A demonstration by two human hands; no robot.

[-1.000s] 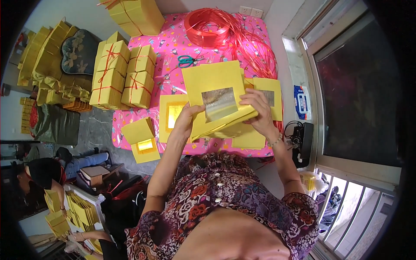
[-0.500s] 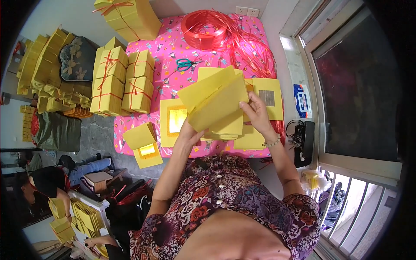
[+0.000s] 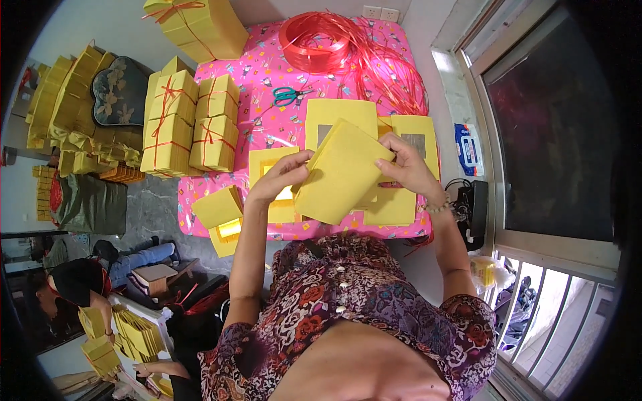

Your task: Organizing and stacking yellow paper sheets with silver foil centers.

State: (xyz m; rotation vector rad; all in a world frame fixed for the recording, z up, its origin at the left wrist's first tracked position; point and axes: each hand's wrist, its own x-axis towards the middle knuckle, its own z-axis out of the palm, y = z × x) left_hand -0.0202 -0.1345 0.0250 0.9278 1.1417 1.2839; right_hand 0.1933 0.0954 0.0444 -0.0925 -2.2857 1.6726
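A stack of folded yellow paper sheets [image 3: 351, 174] is held tilted above the pink-covered table, in front of my body. My right hand [image 3: 409, 166] pinches its right edge, thumb on the near face. At the left edge of the sheets, my left hand [image 3: 277, 177] has its fingers and thumb closed against the paper. Beneath them lies more yellow paper [image 3: 391, 207]. A yellow sheet with a grey patch [image 3: 413, 142] is to the right, and one with a shiny gold square [image 3: 267, 160] is partly hidden behind my left hand.
Teal-handled scissors [image 3: 287, 96] and a coil of red plastic strip [image 3: 311, 43] lie farther back. Tied yellow paper bundles [image 3: 170, 144] stand at the left. A folded yellow stack [image 3: 217, 206] sits at the table's left corner. Another person [image 3: 77, 281] handles yellow paper at lower left.
The fanned-apart sheets have come together into one more even stack, turned more upright. My left hand has moved up and left along their edge; my right hand has shifted slightly right.
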